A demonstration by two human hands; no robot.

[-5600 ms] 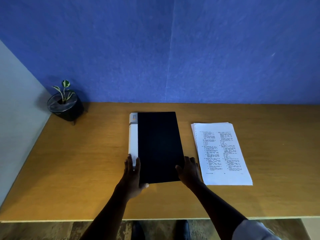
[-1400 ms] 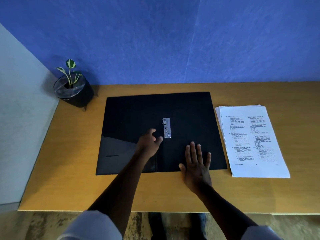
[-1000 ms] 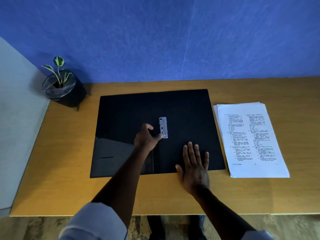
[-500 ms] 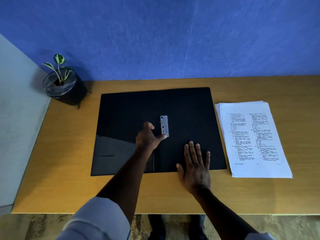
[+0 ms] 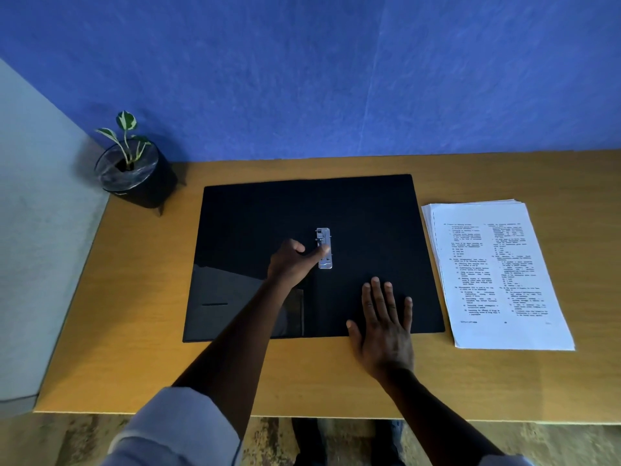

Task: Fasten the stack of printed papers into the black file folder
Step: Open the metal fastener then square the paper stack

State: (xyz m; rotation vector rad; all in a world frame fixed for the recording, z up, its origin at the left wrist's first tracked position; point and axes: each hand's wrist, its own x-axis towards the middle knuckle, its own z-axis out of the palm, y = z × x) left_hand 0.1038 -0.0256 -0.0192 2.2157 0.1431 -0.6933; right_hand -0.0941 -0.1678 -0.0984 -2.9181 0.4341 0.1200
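While lying spread flat on the wooden desk (image 5: 504,381), black file folder (image 5: 369,210) fills the middle of the head view, long edges running left to right. At its spine, metal clip (image 5: 324,247), long axis pointing near to far. Left hand (image 5: 291,264) reaching in from the left, fingers loosely curled, thumb tip pressed on the clip's near half; whether anything is pinched, cannot tell, though nothing looks grasped. Right hand (image 5: 384,326) laid flat, fingers straight and slightly spread, pressing the folder's near right corner. Hands apart, neither on the paper.

Off to the right, just beside the folder's right edge but not touching, stack of printed papers (image 5: 494,274), long axis near to far like the clip. Nearer to the right hand, so probably that hand's job to fetch once the clip is released. Far left corner: potted plant (image 5: 134,173), well clear.
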